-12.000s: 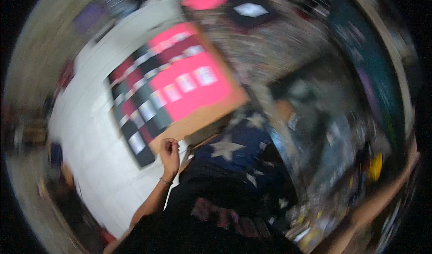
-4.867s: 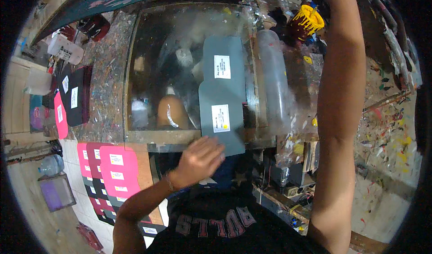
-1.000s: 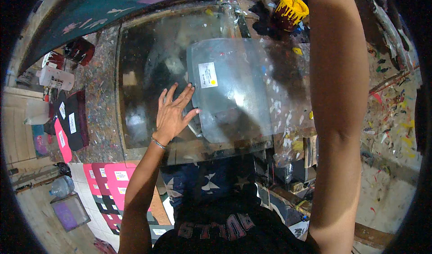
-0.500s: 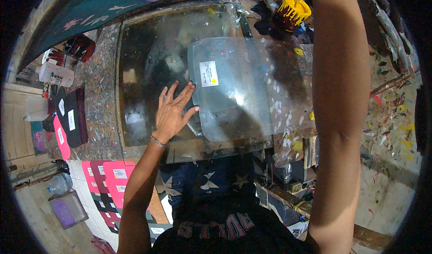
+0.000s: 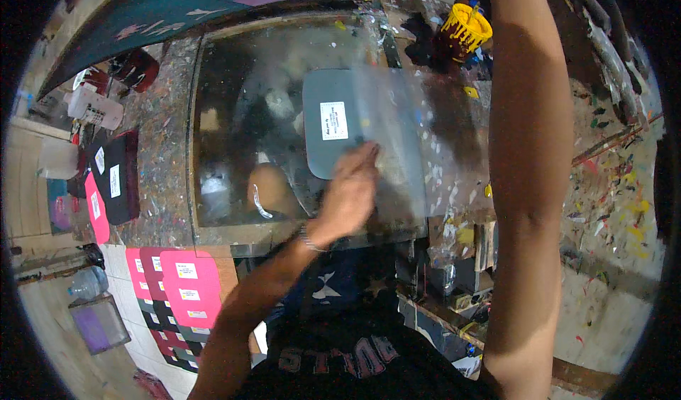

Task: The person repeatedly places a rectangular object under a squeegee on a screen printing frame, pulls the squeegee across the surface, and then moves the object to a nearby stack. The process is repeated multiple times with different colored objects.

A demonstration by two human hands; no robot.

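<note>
- On the glass panel of your bench, the grey piece lies flat, its white label facing up.
- Half a second ago the clear sheet covered that piece; now its left side is turned back rightward, so the label is bare and, it seems, free to touch.
- Your left hand has moved across with the sheet; its fingers are drawn together, apparently holding the edge, though blur hides the exact grip.
- Your right arm runs past the upper edge; that hand is out of sight, its state untold.
- The yellow-rimmed tub stands to the upper right; pink pieces lie near your left forearm.
</note>
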